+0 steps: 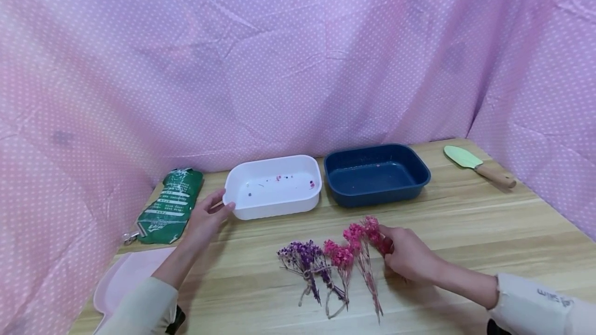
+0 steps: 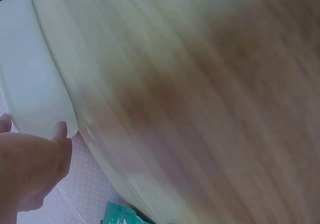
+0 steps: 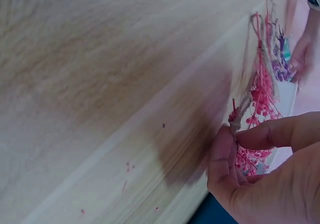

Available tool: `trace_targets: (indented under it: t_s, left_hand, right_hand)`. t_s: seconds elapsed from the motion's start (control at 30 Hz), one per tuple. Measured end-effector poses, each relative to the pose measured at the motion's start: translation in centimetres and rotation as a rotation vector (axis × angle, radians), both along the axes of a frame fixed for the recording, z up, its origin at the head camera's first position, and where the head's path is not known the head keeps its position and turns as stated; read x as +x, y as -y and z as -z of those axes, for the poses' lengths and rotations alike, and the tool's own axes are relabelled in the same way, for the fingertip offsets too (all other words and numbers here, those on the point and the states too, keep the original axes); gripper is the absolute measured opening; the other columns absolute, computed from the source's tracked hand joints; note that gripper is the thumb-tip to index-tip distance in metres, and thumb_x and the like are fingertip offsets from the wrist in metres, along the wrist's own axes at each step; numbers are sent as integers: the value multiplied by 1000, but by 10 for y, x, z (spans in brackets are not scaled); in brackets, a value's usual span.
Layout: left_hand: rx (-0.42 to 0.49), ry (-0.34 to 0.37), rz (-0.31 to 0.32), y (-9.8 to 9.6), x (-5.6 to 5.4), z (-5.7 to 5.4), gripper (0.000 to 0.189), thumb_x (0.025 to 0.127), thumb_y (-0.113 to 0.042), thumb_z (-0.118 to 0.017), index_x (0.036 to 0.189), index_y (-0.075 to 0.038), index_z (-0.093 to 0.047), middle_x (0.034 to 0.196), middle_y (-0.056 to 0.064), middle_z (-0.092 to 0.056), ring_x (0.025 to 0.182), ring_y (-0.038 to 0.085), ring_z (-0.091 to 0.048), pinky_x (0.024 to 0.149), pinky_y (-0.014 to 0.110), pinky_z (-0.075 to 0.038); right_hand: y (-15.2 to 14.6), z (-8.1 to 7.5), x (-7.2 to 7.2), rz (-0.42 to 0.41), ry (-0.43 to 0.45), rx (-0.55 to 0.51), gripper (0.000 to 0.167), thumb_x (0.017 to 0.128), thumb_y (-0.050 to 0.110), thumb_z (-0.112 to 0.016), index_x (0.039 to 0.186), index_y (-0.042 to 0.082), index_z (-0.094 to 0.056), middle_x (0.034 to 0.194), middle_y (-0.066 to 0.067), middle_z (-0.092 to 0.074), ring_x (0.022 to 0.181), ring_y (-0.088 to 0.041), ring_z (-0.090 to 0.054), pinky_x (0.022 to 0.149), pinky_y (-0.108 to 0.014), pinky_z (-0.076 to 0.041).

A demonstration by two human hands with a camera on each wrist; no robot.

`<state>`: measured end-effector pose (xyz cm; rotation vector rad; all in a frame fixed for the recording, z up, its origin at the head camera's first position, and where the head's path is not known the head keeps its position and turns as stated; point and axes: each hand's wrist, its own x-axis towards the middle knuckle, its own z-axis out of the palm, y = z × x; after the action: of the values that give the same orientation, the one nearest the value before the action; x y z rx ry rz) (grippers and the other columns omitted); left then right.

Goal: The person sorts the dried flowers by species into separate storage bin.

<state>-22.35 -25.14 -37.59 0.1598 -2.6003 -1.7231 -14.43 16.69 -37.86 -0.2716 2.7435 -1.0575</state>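
At the left end of a white plastic basin (image 1: 274, 208), my left hand (image 1: 209, 221) holds the rim, its thumb on the near side and its fingers behind. In the left wrist view the thumb and a finger sit on either side of the basin's end. My right hand (image 1: 412, 255) pinches a small bunch of pink dried flowers (image 3: 252, 159) by its tied stems, heads toward the basins. Beside it on the table lie pink dried flowers (image 1: 340, 255) and a purple bunch (image 1: 302, 255), tied with twine. Petal bits lie in the white basin.
A dark blue basin (image 1: 377, 198) stands right of the white one. A green trowel with a wooden handle (image 1: 493, 174) lies at the far right. At left are a green packet (image 1: 169, 211) and a pale pink flat item (image 1: 135, 273). Pink dotted cloth (image 1: 298, 66) hangs behind.
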Motion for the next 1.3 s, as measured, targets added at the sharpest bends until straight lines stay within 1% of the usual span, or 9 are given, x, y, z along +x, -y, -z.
trace_targets:
  t_s: [0.23,0.4,0.53,0.67,0.7,0.9,1.03,1.17,1.3]
  left_hand:
    - [3,21,-7,-2,-2,1,63,95,-26,-62,150,-11,-34,147,18,-39,132,32,-43,103,36,-43]
    - [12,15,-3,-1,-2,2,64,95,-26,-63,150,-10,-34,146,19,-39,132,33,-43,102,34,-43]
    - [21,14,1,0,-2,3,64,95,-26,-63,150,-11,-33,146,19,-39,132,32,-42,102,33,-44]
    - [26,11,3,1,-3,4,66,94,-29,-64,150,-11,-34,146,18,-40,132,31,-43,101,33,-44]
    - [26,11,5,1,-3,4,67,94,-30,-64,150,-11,-34,146,18,-39,132,31,-43,102,33,-44]
    - [21,11,11,2,-3,6,64,95,-27,-63,150,-11,-34,147,18,-39,132,31,-43,101,32,-44]
    - [26,11,10,2,-3,7,65,94,-28,-63,150,-12,-34,147,17,-39,132,31,-43,100,31,-45]
    - [30,15,4,3,-3,7,66,93,-30,-64,150,-13,-34,147,16,-39,132,30,-43,99,31,-45]
    - [29,16,2,3,-4,8,66,93,-30,-65,150,-13,-35,147,16,-39,131,30,-44,99,31,-46]
  right_hand:
    - [-6,-7,-3,54,56,-121,51,77,-13,-61,127,-8,-57,81,-7,-61,59,-17,-54,41,-27,-47]
    - [-10,-11,-5,21,-42,-51,41,79,-9,-64,119,0,-66,85,-5,-64,69,-16,-52,49,-23,-46]
    - [-12,-8,-6,-43,-52,8,37,78,-11,-65,113,-2,-68,84,-3,-65,70,-15,-53,55,-23,-47]
    - [-13,-6,-6,-51,24,33,37,74,-13,-66,110,-6,-67,79,-3,-62,71,-15,-53,57,-25,-48]
    - [-14,-6,-7,-33,75,12,38,73,-13,-66,110,-6,-66,78,-4,-61,70,-16,-53,56,-25,-48]
    - [-26,-10,-15,44,367,-227,28,77,-14,-65,105,-8,-65,75,-10,-60,63,-17,-54,53,-27,-50]
    - [-35,-10,-19,-1,418,-331,22,77,-13,-62,99,-11,-64,76,-9,-62,66,-16,-56,57,-26,-51]
    - [-38,-10,-21,-55,446,-394,22,78,-12,-62,100,-14,-63,75,-8,-62,64,-15,-55,55,-23,-49]
    - [-38,-13,-21,-30,410,-360,27,78,-13,-61,105,-13,-63,79,-8,-61,64,-16,-53,54,-26,-51]
